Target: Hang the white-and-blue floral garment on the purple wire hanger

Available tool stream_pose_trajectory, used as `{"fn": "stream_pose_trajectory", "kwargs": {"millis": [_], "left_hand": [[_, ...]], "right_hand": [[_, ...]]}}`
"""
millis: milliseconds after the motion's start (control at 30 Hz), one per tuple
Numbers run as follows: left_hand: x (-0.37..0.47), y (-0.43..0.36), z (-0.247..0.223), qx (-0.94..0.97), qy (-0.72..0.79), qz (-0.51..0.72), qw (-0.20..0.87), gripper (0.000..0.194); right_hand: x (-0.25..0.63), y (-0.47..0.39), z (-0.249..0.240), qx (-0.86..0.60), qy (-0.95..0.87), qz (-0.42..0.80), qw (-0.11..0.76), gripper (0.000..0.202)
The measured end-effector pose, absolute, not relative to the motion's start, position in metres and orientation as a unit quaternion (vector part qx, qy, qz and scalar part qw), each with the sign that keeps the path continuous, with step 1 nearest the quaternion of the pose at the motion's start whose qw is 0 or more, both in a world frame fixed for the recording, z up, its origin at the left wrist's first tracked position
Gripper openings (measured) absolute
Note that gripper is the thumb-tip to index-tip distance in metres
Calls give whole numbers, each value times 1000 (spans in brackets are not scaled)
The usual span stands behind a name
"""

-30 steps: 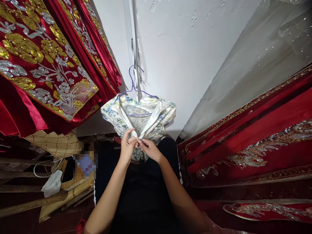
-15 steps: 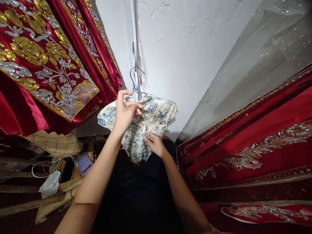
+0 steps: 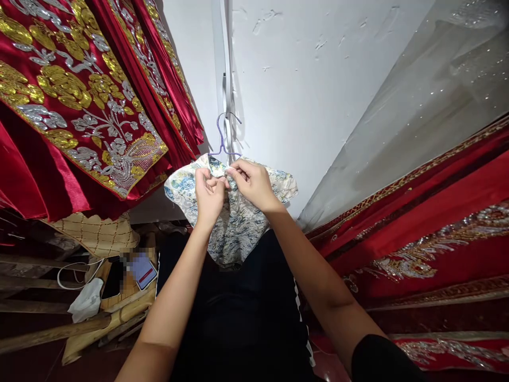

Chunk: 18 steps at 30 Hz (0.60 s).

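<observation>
A short-sleeved floral shirt (image 3: 238,233), cream with blue and yellow print, hangs on a purple hanger (image 3: 221,139) against the wall. At the collar, my left hand (image 3: 210,193) has its fingers curled and pinched on the shirt's front edge. My right hand (image 3: 252,183) pinches the opposite side of the same edge, thumb and forefinger close to the left fingertips. Whether a button lies between the fingers is too small to make out. Below the hands the shirt's lower part hangs down in front of my dark clothing.
Red garments with gold and silver embroidery (image 3: 95,101) hang at left. More red beaded garments (image 3: 437,228) and sheer sparkly fabric (image 3: 382,132) hang at right. On a bamboo seat (image 3: 119,310) at lower left lie a lit phone (image 3: 143,271), a dark phone (image 3: 111,281) and a white plastic bag (image 3: 86,301).
My right hand has risen from the lower front of the shirt to the collar, beside the left. My left hand has dropped slightly, its fingers curling in on the shirt's edge.
</observation>
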<state>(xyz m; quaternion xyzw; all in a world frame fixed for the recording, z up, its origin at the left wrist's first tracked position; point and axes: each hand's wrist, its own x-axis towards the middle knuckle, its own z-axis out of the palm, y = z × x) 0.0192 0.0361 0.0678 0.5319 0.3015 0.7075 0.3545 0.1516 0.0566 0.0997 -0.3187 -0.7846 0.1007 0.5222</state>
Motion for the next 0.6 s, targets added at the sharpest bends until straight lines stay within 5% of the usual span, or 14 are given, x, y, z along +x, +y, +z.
{"fn": "stream_pose_trajectory", "kwargs": {"millis": [233, 500, 600], "left_hand": [[18, 35, -23, 549, 454, 550, 437, 35], [-7, 75, 32, 540, 506, 669, 71, 65], [-28, 101, 50, 561, 566, 604, 26, 48]], "right_hand": [[191, 49, 117, -280, -684, 180, 649, 30], [268, 18, 62, -187, -443, 397, 782, 42], [271, 8, 24, -195, -331, 428, 818, 36]]}}
